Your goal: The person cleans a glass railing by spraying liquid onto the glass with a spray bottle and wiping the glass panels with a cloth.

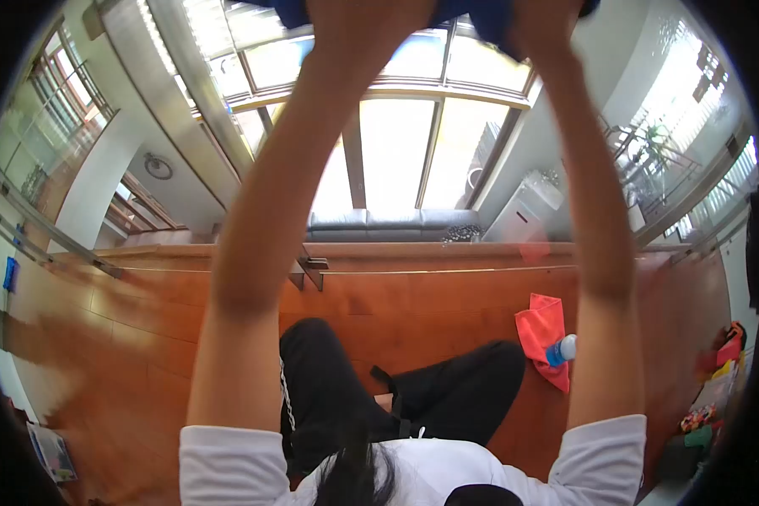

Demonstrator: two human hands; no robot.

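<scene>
Wood floor: reddish boards (143,363), person sitting on them, black-trousered legs (320,371) bent in front.
Windows: big bright panes (396,152) on the far side, dark sofa (379,221) below them.
Blue thing: fabric-looking, way up at the far edge (491,25), right by both hands, mostly out of frame.
Hands: left hand (371,21) and right hand (550,21) are up at it, set apart; fingers cut off, so can't tell if they're clamped on it. Looks like a raised-arms moment tbh; I'd say any move from here calls for keeping both sides level.
Red cloth: on the floor, right side (544,329).
Bottle: blue and white (561,351), at the cloth; standing or lying, can't tell.
</scene>
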